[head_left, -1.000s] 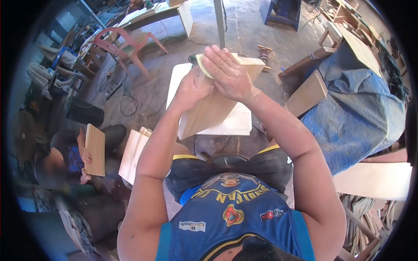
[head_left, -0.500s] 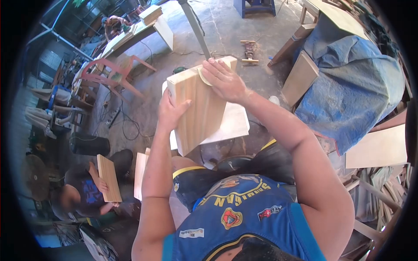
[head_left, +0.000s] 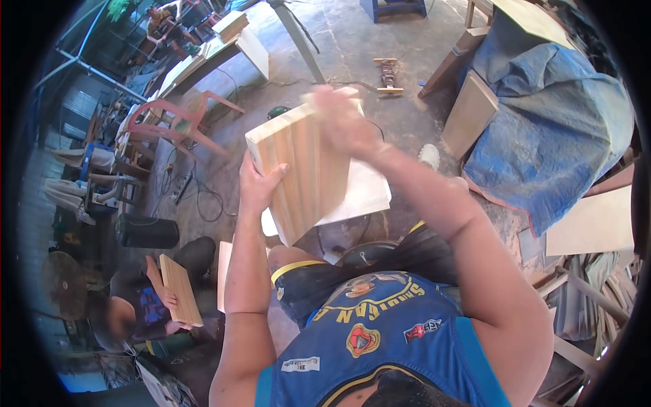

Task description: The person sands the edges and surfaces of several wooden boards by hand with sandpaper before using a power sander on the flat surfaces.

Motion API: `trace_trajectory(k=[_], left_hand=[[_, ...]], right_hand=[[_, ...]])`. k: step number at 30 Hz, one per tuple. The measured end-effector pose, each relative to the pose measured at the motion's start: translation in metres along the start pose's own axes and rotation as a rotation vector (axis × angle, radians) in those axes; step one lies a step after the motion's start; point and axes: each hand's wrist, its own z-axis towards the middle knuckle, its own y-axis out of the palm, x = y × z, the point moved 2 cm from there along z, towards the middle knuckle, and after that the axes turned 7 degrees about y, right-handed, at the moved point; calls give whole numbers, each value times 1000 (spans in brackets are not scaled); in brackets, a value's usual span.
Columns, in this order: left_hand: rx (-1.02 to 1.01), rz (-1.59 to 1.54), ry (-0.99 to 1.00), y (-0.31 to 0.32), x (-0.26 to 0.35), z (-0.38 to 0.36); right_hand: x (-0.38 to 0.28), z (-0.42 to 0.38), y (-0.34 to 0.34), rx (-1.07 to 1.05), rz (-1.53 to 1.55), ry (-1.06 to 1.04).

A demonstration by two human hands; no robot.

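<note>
A thick wooden board (head_left: 298,180) with striped, glued-up grain stands tilted in front of me over a white flat surface (head_left: 366,193). My left hand (head_left: 260,184) grips its left edge, thumb on the near face and fingers behind. On the upper edge toward the right lies my right hand (head_left: 344,125), smeared by motion. A pale piece of sandpaper (head_left: 310,100) shows faintly at its fingertips; the earlier frame shows it round and pressed under the palm. The right fingers cannot be made out clearly now.
At lower left a seated co-worker (head_left: 139,298) holds another wooden board (head_left: 180,290). A pink plastic chair (head_left: 166,122) and a long workbench (head_left: 224,51) stand at upper left. Blue tarp (head_left: 542,142) covers a pile on the right. Cables (head_left: 203,197) cross the floor.
My right hand has shifted slightly along the board's upper edge and is now blurred. The board's upper left corner has moved left and down. The co-worker's board has shifted slightly right and down.
</note>
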Motion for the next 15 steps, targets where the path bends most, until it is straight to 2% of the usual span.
trace_trajectory(k=[2, 5, 7, 10, 12, 13, 15], left_hand=[[-28, 18, -3, 7, 9, -1], [-35, 69, 45, 4, 16, -6], [-2, 4, -5, -5, 4, -12], [40, -90, -45, 0, 10, -12], [13, -53, -39, 3, 9, -9], [-21, -11, -33, 6, 7, -5], [-30, -26, -36, 5, 6, -4]], right_hand=[[-80, 20, -25, 7, 155, -166], [-70, 17, -21, -17, 169, -231], [-9, 4, -15, -74, 102, -54], [22, 6, -33, -48, 27, 29], [-23, 12, -13, -23, 121, -53], [-45, 18, -13, 7, 217, -132], [-63, 20, -29, -37, 211, -197]])
